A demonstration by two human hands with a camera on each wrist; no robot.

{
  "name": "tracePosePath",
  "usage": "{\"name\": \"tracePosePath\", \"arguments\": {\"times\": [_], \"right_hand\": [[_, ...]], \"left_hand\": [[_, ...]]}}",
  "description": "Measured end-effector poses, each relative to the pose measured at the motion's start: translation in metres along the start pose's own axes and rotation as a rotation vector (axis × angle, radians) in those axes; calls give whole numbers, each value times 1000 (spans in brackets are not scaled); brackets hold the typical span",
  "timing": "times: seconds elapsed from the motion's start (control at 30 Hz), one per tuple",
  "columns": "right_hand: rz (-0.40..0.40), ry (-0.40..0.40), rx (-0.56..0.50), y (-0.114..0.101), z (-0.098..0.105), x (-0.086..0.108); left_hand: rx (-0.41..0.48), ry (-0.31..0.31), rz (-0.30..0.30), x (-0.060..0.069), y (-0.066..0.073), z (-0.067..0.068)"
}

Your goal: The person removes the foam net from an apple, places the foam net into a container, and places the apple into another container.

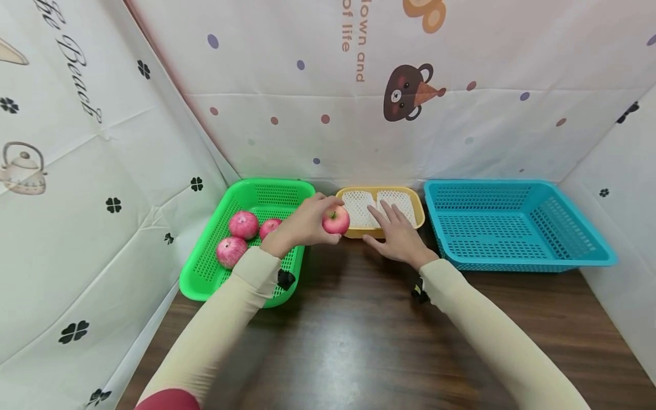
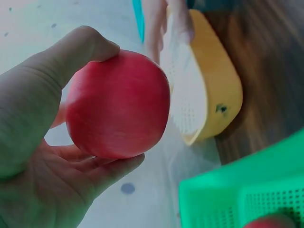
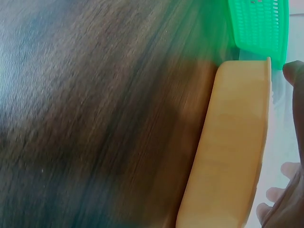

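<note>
A red apple [image 1: 335,220] is gripped between the thumb and fingers of my left hand [image 1: 308,221], held up between the green basket and the yellow basket. In the left wrist view the thumb presses the top of the apple [image 2: 118,104] and the fingers lie beneath it. My right hand [image 1: 401,236], fingers spread and holding nothing, is over the front right part of the yellow basket [image 1: 421,212]. White foam netting [image 1: 359,206] lies inside that basket in two pieces. Whether the right fingertips touch the netting I cannot tell.
On the left stands a green basket [image 1: 205,279] with several apples, among them one apple [image 1: 243,225] near its left side. A blue basket [image 1: 512,265] sits on the right. All stand on a dark wooden table [image 1: 348,341] against a printed cloth [image 1: 287,148].
</note>
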State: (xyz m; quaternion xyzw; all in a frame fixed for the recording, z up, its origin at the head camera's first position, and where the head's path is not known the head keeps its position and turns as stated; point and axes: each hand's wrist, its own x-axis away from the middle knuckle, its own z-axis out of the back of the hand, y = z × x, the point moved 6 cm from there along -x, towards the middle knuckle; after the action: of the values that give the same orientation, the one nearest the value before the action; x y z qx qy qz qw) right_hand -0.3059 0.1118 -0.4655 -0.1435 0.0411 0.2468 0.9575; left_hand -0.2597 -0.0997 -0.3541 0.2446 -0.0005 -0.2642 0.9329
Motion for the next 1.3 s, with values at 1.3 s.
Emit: {"name": "tracePosePath", "arguments": {"times": [1.3], "right_hand": [[213, 11, -125, -59, -7, -14]], "left_hand": [[-44, 36, 162, 68, -96, 59]]}}
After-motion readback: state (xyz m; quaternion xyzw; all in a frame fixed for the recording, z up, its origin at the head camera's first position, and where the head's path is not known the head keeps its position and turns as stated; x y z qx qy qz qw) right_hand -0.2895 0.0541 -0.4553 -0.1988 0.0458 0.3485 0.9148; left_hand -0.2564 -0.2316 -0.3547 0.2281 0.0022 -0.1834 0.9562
